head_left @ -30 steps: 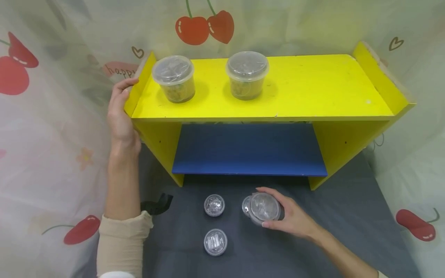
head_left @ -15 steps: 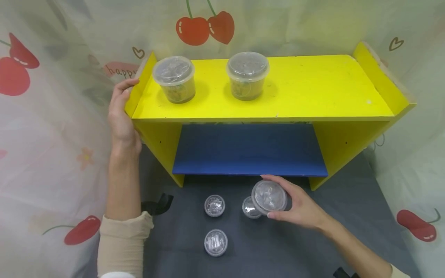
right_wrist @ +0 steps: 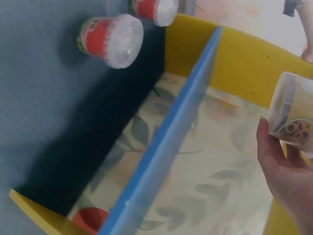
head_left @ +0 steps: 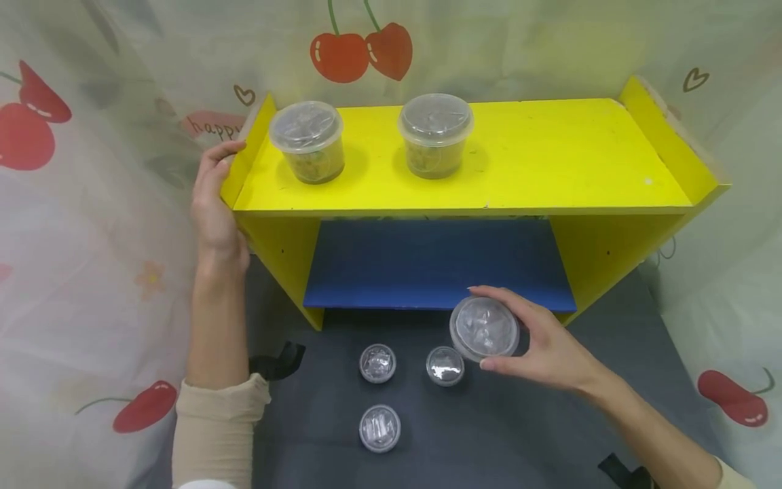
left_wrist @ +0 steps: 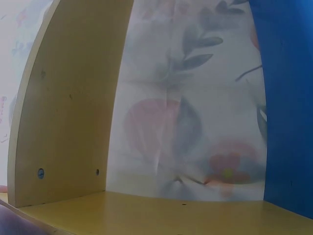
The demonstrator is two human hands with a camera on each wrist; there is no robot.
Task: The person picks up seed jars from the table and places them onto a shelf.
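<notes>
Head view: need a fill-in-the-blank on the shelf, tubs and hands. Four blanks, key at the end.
1. The left hand grips the shelf unit at its ____ end, while the right hand holds a lidded tub.
2. The top board is yellow; the lower board is ____.
3. Standing on the top board are ____ lidded containers.
4. In the head view, the number of small tubs on the dark cloth is ____.

Missing words: left; blue; two; three.
</notes>
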